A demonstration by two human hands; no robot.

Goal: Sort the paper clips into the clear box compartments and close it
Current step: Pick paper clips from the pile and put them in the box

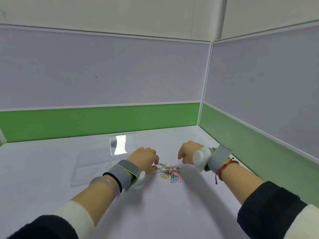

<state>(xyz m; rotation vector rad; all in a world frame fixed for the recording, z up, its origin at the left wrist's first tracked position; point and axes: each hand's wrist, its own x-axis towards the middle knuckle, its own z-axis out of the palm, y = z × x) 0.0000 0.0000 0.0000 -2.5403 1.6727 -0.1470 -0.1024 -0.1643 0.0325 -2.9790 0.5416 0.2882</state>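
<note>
Seemingly left hand (145, 159) at clips (168, 171)

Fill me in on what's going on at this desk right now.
A person is sorting a loose pile of coloured paper clips lying on the white desk. The left hand is at the pile's left edge, fingertips pinching at a clip there. The right hand hovers just above and to the right of the pile, fingers curled, holding nothing that I can see. The clear box sits open to the left, its lid flat behind it; no clips show in it yet.
</note>
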